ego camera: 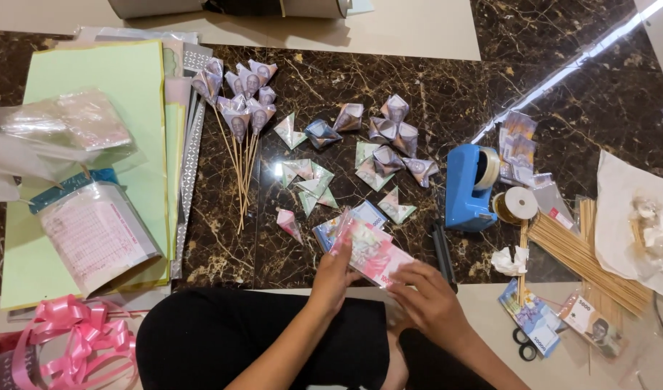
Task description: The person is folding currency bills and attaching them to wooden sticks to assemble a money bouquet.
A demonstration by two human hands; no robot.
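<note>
My left hand point(334, 274) and my right hand point(429, 302) both hold a small stack of pink and blue banknotes point(366, 244) just above my lap, over the dark marble floor. The left fingers press the stack's left edge; the right fingers pinch its lower right corner. Beyond the stack lie several banknotes folded into cone shapes point(378, 152), scattered loose. Farther left, several folded notes on thin wooden sticks point(239, 101) lie bunched together.
A blue tape dispenser point(470, 186) and a gold ribbon spool point(518, 204) sit right of the stack. Wooden skewers point(584, 256), more banknotes point(537, 325) and scissors point(523, 345) lie at right. Green paper sheets point(115, 79), plastic wrap point(64, 126) and a pink ribbon bow point(82, 339) are at left.
</note>
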